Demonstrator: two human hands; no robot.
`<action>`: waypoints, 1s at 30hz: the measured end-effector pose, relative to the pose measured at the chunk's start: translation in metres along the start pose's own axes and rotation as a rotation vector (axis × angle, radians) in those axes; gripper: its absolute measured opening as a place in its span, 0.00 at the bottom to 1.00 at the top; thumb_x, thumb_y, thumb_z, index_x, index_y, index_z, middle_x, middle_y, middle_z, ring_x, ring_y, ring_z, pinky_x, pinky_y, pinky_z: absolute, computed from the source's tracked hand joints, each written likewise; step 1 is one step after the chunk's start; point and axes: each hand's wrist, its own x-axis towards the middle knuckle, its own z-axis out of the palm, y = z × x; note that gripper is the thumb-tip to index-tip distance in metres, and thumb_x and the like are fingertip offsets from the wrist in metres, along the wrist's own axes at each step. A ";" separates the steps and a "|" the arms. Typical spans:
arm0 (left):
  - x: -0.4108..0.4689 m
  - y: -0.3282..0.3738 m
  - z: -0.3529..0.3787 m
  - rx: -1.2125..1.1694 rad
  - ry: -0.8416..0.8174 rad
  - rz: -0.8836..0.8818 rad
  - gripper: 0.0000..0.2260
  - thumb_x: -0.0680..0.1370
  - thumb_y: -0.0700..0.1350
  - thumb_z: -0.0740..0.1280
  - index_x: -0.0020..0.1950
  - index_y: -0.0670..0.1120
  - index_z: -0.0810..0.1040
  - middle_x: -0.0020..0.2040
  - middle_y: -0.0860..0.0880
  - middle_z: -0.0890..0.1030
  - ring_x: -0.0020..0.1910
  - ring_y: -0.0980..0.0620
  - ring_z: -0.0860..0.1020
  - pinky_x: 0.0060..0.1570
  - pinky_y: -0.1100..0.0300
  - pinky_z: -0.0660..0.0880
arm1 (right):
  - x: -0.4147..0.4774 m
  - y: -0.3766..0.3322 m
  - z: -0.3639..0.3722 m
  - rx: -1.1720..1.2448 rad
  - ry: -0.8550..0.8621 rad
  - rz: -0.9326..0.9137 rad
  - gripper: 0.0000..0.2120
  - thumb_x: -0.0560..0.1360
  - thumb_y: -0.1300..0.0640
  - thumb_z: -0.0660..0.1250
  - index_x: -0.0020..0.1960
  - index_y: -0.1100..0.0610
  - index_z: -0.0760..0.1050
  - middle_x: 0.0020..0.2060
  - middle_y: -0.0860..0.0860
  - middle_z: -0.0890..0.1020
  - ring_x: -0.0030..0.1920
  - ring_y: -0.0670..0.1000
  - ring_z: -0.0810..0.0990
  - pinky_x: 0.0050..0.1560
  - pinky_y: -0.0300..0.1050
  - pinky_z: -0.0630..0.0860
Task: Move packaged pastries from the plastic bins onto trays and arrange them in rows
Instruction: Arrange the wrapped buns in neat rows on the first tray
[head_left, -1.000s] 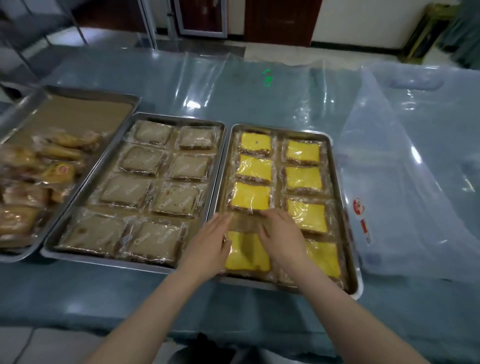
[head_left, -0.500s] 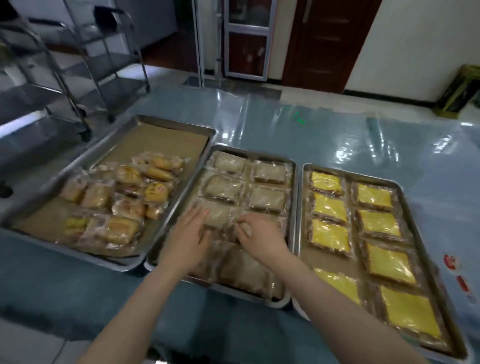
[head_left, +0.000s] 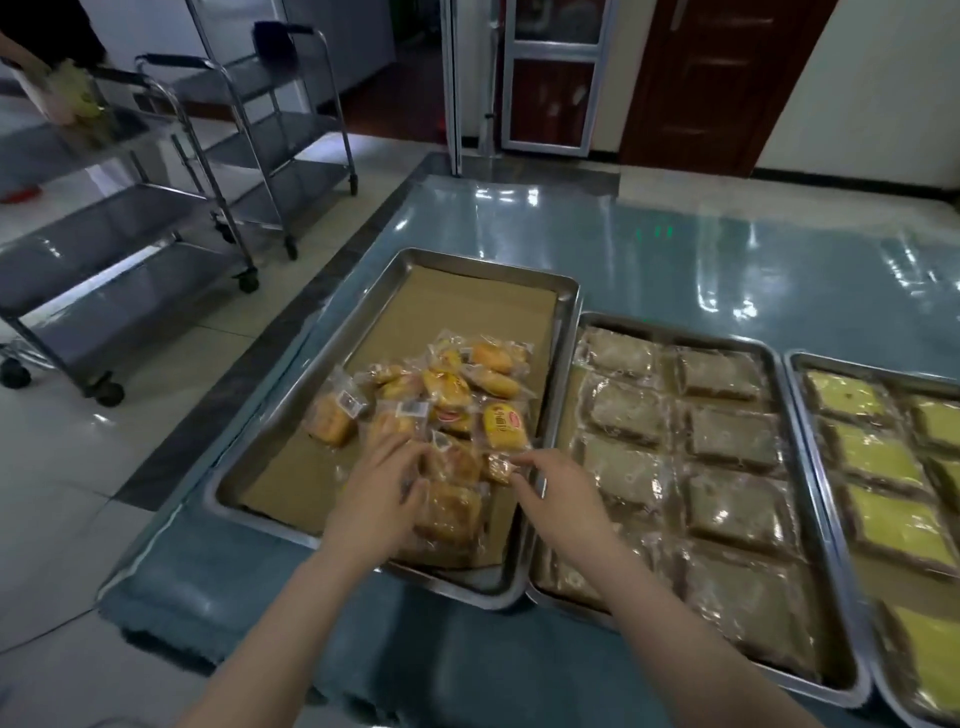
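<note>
Golden pastries (head_left: 452, 395) in a loose heap lie under my hands now. Half a second ago both worked the middle tray (head_left: 670, 340), so I judge its rows finished and this heap next. My left hand (head_left: 379, 493) rests bent on the heap and my right hand (head_left: 563, 493) touches a small packet (head_left: 498, 467); whether either grips, I cannot tell. The heap sits in the paper-lined left tray (head_left: 260, 431). The middle tray holds brown packets (head_left: 727, 509) in two rows, and the right tray (head_left: 795, 358) holds yellow packets (head_left: 883, 519), all on the worktop (head_left: 675, 249).

One wide-angle camera, worn on the head, looks forward and down from the near edge of the bench (head_left: 727, 270), close above it. Steel carts (head_left: 249, 156) fill the upper left; doors (head_left: 717, 78) cross the top.
</note>
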 end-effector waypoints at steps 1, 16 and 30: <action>0.007 -0.005 -0.001 -0.012 0.004 -0.010 0.19 0.78 0.43 0.63 0.69 0.53 0.70 0.73 0.54 0.64 0.73 0.56 0.57 0.69 0.59 0.56 | 0.008 -0.001 0.003 -0.001 0.010 0.007 0.13 0.77 0.50 0.65 0.61 0.46 0.75 0.56 0.43 0.77 0.47 0.39 0.71 0.42 0.26 0.64; 0.157 -0.058 -0.013 0.130 -0.092 -0.034 0.22 0.78 0.52 0.58 0.71 0.63 0.60 0.74 0.57 0.60 0.73 0.54 0.58 0.70 0.44 0.61 | 0.184 -0.005 0.032 0.003 0.128 0.127 0.26 0.77 0.47 0.64 0.73 0.47 0.61 0.70 0.47 0.68 0.67 0.51 0.69 0.64 0.49 0.69; 0.277 -0.079 0.019 -0.072 -0.522 0.173 0.29 0.76 0.49 0.66 0.75 0.56 0.59 0.76 0.53 0.58 0.74 0.55 0.56 0.71 0.60 0.51 | 0.220 -0.013 0.035 -0.098 -0.139 0.251 0.09 0.76 0.44 0.65 0.53 0.45 0.78 0.46 0.38 0.79 0.44 0.44 0.80 0.45 0.42 0.78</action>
